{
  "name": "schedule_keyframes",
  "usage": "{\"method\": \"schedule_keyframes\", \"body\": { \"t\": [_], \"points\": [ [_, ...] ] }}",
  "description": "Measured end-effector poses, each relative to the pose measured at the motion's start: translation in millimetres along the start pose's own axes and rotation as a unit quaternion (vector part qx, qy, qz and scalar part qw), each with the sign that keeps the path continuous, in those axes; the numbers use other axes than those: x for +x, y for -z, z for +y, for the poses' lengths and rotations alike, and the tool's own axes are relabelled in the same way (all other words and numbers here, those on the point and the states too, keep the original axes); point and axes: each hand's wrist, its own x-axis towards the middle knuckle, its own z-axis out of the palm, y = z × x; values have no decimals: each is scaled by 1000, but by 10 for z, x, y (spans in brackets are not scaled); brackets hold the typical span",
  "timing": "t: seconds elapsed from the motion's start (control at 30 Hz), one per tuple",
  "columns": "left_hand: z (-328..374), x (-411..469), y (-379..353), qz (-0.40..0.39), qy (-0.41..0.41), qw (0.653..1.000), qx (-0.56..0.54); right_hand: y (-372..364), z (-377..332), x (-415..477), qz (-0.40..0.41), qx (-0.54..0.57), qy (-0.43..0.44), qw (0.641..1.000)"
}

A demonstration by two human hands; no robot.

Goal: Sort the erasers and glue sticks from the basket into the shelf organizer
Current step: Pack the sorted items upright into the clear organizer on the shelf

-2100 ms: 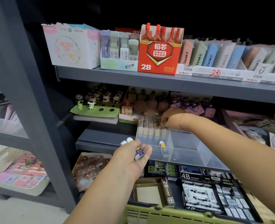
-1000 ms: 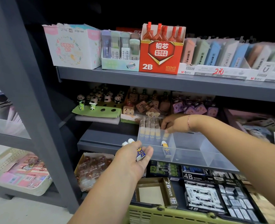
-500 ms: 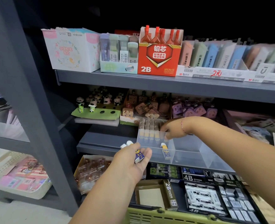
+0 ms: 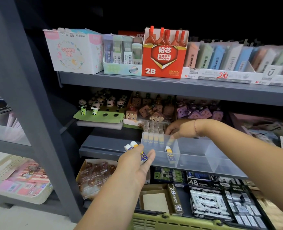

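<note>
Left hand point(image 4: 134, 165) grips glue sticks point(image 4: 131, 145) at organizer point(image 4: 203, 156) front-left corner; right hand point(image 4: 182, 130) over stick row point(image 4: 154, 139) in rear-left compartment, grasp not discernible

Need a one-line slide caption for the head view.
Left hand holds glue sticks by the clear organizer; right hand reaches into its left side, beside a standing row.

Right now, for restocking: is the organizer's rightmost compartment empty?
Empty: the right compartment shows only clear walls; glue sticks stand at the left.
</note>
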Motion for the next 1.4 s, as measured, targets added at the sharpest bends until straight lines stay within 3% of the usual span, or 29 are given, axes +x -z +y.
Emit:
{"method": "schedule_keyframes", "body": {
  "t": [0.13,0.3,0.6,0.9,1.07,1.27,1.4],
  "points": [
    [0,4,0,1,5,1000,6,80,-33,-4,32,7,-4,999],
    [26,14,17,7,13,1000,1,102,-74,34,127,34,-19,991],
    [35,24,29,11,16,1000,-9,-88,-118,51,239,-77,-21,968],
    [33,68,39,14,20,1000,-14,-143,-89,33,195,-79,9,978],
    [35,82,36,10,18,1000,-21,-96,-133,-12,133,-135,19,982],
    [50,102,72,4,11,1000,-11,-155,-113,-14,158,-131,17,979],
    [50,108,76,4,1,1000,-10,-137,-115,-88,198,-54,18,979]
  ]
}}
